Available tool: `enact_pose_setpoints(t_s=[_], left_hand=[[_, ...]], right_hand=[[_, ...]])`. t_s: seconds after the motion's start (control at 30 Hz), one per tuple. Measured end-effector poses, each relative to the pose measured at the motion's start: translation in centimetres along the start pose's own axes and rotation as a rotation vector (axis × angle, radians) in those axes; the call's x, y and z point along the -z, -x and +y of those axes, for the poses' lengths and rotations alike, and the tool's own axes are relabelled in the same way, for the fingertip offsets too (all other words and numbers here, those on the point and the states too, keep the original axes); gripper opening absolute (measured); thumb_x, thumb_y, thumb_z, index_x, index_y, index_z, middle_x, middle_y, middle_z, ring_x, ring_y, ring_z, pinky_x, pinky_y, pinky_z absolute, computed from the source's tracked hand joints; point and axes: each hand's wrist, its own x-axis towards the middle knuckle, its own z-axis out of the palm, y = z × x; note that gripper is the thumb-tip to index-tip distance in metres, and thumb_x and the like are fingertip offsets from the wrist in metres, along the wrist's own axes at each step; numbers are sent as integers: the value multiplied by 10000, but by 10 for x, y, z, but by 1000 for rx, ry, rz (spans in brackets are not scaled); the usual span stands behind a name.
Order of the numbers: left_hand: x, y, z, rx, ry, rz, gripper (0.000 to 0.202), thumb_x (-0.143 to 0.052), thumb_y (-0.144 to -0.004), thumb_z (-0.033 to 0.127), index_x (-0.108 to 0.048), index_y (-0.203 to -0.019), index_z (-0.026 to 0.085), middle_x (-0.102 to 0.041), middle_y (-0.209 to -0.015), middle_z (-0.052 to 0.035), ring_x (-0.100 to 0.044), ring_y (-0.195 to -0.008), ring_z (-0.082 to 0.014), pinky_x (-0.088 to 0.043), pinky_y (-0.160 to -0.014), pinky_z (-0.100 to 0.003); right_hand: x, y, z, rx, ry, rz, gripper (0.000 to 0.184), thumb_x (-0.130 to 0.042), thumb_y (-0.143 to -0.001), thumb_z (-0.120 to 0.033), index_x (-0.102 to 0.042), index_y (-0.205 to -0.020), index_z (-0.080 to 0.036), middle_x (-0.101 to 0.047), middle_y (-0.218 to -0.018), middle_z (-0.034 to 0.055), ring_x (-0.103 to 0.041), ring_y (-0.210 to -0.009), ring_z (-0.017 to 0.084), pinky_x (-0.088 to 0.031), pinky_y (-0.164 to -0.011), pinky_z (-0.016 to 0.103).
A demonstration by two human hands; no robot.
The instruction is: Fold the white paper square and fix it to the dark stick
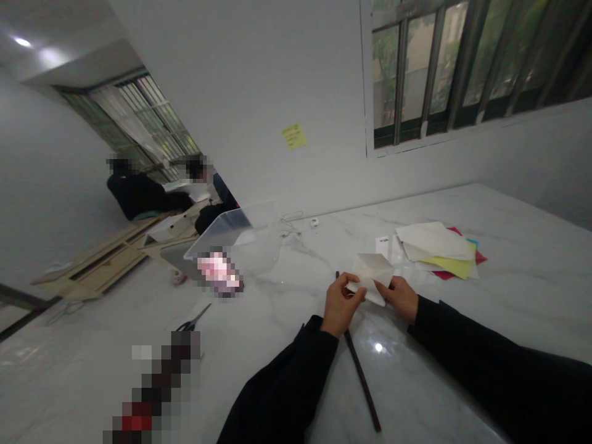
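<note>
Fingers (354,290) of both hands are closed narrow on the folded paper (372,276) - left hand (340,306) on its near left edge, right hand (400,298) on its right edge, thumbs on top as far as you can tell. The paper is white, held just above the table, between your hands. Its long axis runs roughly across the view, one corner pointing down toward you.

Dark strip (359,376) lies under your hands, running away from you. Just right of the paper sits a loose stack (435,242) of white sheets, with yellow (451,267) and red (480,258) showing beneath. Small printed card (382,245) beside it - text too small to read. Same for the handwriting on the yellow sticky note (293,136) on the wall.

Left of you: scissors (194,319), a clear plastic box (222,233) and two blurred objects (219,273). Table (499,320) is white marble-look. White walls, barred window (457,68) above. Two people (139,196) in dark clothes sit at far left.
</note>
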Motion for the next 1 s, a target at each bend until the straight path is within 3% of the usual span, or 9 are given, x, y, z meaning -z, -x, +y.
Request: enact_pose_setpoints(t_s=[0.1,0.2,0.47,0.53,0.6,0.7,1.0], left_hand=[[1,-1,4,-32,26,-7,314,-728,-709,262,-551,-954,177,-631,-882,-3,-613,-628,-93,-556,-605,-218],[2,0,7,-20,38,-2,392,-716,-711,237,-541,-1056,181,-634,-840,1,-625,-660,-111,-567,-620,-231],[3,0,6,26,114,-12,760,-755,-679,231,-415,-1358,225,-685,-893,-17,-657,-696,-134,-577,-639,-257],[4,-2,4,51,100,8,698,-784,-658,260,-494,-1289,185,-702,-877,-33,-663,-693,-145,-573,-626,-255],[6,-4,2,87,78,33,514,-802,-649,308,-619,-1095,130,-714,-856,-60,-664,-682,-149,-563,-613,-247],[10,-7,-2,145,87,60,348,-800,-664,381,-682,-829,98,-719,-800,-77,-653,-638,-136,-552,-612,-237],[14,-9,1,166,135,165,361,-802,-652,447,-706,-721,106,-673,-589,-40,-633,-540,-124,-548,-596,-237]], right_hand=[[-2,0,2,-17,-99,-35,620,-594,-735,-703,-701,-889,-112,-716,-780,81,-658,-708,218,-520,-641,305],[-3,-1,3,-10,-186,-70,619,-591,-748,-698,-699,-948,-122,-723,-853,90,-663,-762,220,-530,-680,313],[0,1,0,29,-35,-5,583,-709,-684,-617,-719,-970,-109,-750,-905,106,-685,-787,252,-534,-704,337],[0,1,0,21,-50,10,574,-716,-680,-608,-724,-968,-111,-754,-923,109,-691,-810,259,-538,-718,336],[1,1,1,8,-49,21,566,-714,-680,-608,-726,-948,-110,-756,-904,108,-693,-797,259,-538,-699,331],[1,0,2,-6,-48,34,563,-709,-681,-617,-726,-928,-112,-756,-890,110,-692,-778,256,-536,-674,324],[0,1,3,-46,-48,87,584,-698,-656,-666,-724,-861,-120,-753,-824,109,-682,-691,242,-512,-570,298]])
